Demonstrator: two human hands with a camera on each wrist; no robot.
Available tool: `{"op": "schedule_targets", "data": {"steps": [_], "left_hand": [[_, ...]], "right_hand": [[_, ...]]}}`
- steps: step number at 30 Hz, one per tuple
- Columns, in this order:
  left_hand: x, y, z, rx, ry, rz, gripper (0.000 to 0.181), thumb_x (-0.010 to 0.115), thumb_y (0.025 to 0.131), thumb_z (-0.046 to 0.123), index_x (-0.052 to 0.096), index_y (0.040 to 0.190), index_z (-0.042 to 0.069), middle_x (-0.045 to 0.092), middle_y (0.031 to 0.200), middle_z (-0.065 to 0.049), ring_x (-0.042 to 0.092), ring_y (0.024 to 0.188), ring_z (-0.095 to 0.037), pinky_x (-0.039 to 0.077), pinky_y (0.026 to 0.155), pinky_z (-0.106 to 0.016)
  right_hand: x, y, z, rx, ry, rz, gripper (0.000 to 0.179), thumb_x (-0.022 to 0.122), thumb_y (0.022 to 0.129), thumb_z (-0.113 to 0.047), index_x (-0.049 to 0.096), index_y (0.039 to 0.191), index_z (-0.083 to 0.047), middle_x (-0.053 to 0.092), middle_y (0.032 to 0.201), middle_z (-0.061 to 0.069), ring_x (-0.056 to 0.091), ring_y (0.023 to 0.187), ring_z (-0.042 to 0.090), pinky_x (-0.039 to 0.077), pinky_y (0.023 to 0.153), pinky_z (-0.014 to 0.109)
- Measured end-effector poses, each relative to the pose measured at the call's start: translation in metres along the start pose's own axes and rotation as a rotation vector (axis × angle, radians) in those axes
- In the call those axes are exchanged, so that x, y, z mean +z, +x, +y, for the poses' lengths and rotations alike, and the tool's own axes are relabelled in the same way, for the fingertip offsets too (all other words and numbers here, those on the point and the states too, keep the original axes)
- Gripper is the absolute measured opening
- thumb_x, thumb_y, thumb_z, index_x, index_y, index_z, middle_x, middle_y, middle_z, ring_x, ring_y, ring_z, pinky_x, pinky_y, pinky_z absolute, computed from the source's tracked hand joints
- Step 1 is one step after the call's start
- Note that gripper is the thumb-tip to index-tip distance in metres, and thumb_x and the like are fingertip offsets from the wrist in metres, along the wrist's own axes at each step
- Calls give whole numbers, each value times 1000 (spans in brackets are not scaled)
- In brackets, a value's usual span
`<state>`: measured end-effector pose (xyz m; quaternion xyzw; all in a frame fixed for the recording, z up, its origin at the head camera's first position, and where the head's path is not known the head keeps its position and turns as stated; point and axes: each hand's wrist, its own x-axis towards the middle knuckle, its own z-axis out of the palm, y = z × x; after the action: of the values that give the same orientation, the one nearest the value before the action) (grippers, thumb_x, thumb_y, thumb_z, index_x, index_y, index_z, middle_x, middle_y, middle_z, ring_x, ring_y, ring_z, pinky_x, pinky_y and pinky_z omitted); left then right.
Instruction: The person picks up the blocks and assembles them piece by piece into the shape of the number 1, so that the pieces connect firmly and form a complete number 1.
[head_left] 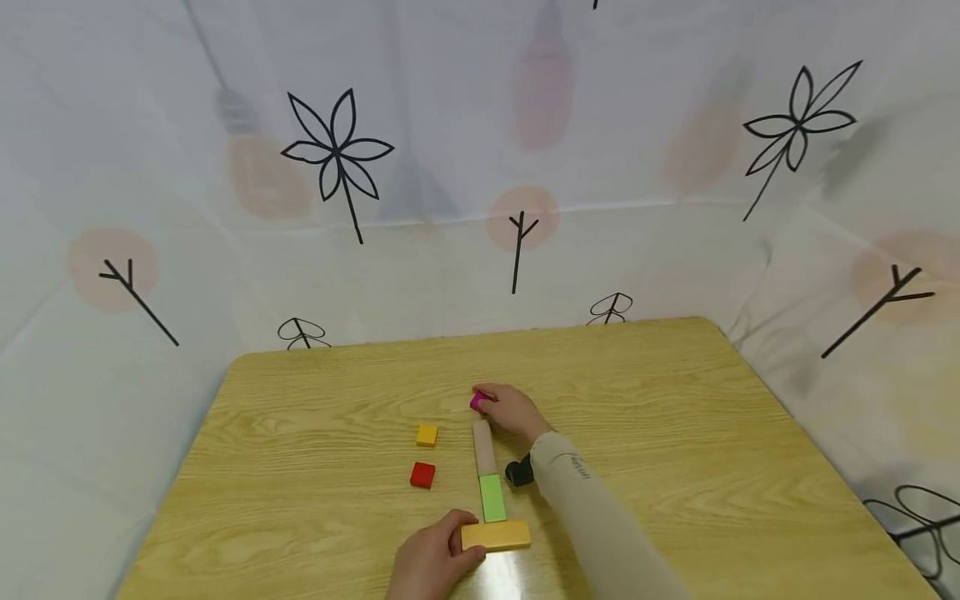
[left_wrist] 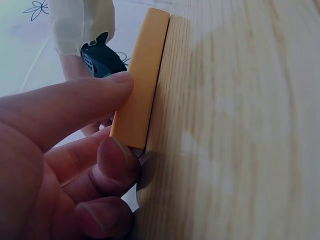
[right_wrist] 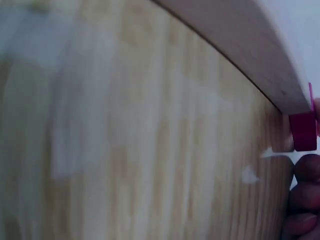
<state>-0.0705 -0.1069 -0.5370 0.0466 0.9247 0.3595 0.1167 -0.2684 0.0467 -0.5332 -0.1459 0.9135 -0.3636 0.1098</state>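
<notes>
L hand (head_left: 432, 556), near: pinching orange blk (head_left: 501, 535) | R hand (head_left: 514, 411), far: pinching magenta cube (head_left: 477, 403)

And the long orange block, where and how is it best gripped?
Probably the left end of the long orange block, approached from the left, thumb on the near side, finger on the far: it lies crosswise, and the green block sits at the middle of its far side. The left hand holds that end.
</notes>
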Motion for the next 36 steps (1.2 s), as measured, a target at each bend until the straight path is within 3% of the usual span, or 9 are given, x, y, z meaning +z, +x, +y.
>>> {"op": "schedule_targets", "data": {"steps": [3, 19, 36], "left_hand": [[0, 0, 0, -5, -2, -1, 38, 63, 74, 52, 59, 102, 27, 43, 60, 12, 35, 47, -6, 26, 45, -23], [-1, -1, -1, -5, -7, -8, 38, 63, 74, 53, 60, 101, 27, 43, 59, 12, 35, 47, -6, 25, 46, -24], [1, 0, -1, 6, 15, 11, 36, 63, 75, 51, 59, 102, 27, 43, 60, 13, 35, 46, -5, 26, 45, -23]], "right_hand": [[1, 0, -1, -26, -49, 8, 33, 48, 92, -23, 54, 124, -16, 55, 120, 8, 50, 109, 25, 38, 89, 40], [0, -6, 1, -27, 3, -14, 29, 54, 89, -29, 57, 116, -17, 59, 102, 3, 53, 86, 16, 41, 78, 37], [-3, -14, 1, -24, 20, -5, 30, 53, 90, -29, 56, 118, -18, 58, 104, 3, 51, 85, 15, 41, 77, 37]]}}
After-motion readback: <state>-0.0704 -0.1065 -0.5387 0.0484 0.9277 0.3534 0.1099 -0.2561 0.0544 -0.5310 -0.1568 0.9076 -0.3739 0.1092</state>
